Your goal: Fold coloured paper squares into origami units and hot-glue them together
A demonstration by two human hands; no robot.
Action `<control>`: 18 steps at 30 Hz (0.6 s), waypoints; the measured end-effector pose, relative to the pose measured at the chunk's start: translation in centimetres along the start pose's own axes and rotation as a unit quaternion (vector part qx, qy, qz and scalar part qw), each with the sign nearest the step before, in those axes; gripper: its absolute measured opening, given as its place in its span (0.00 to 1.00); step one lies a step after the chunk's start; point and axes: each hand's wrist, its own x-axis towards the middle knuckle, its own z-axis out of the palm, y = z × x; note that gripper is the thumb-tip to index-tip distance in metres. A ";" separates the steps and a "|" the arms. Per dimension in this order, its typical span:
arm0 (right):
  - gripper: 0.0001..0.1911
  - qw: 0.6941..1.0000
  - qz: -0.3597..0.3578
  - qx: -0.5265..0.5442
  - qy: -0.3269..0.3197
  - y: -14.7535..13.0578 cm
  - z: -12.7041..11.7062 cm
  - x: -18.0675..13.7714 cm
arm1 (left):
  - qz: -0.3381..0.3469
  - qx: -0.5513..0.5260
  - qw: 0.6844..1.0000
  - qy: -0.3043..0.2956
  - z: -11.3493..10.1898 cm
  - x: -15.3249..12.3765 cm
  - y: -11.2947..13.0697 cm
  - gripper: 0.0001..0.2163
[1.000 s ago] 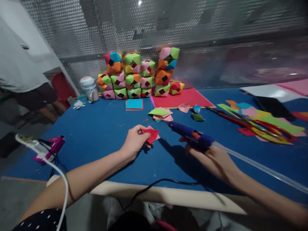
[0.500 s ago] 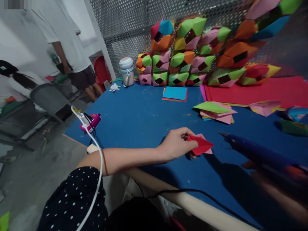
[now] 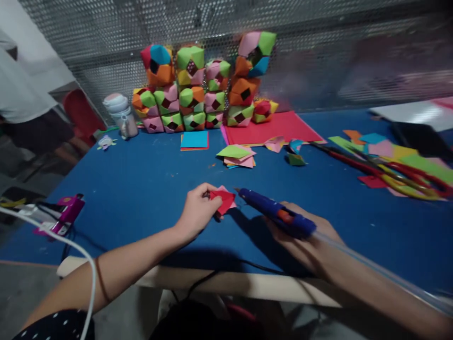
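Observation:
My left hand [image 3: 197, 212] pinches a folded red and pink paper piece [image 3: 223, 198] against the blue table [image 3: 148, 184]. My right hand [image 3: 307, 238] grips a blue glue gun [image 3: 276, 218] with an orange trigger. The gun's nozzle points left and sits just right of the folded piece. A clear glue stick [image 3: 375, 267] trails out of the gun's back toward the lower right.
A stack of colourful origami cubes [image 3: 201, 92] stands at the back by the perforated metal wall. Red sheets [image 3: 272, 128], loose paper squares [image 3: 238, 157], scissors [image 3: 385, 177], a small bottle [image 3: 119, 115] and a pink device with cables [image 3: 60, 215] lie around. A person stands at far left.
The camera swung left and then back to the centre. The glue gun's nozzle has moved closer to the folded piece, which my left hand still holds in place.

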 end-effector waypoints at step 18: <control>0.06 0.997 -0.067 0.011 -0.023 -1.2 -0.2 1.3 | 0.040 0.051 0.998 0.001 0.4 -0.3 0.5 0.04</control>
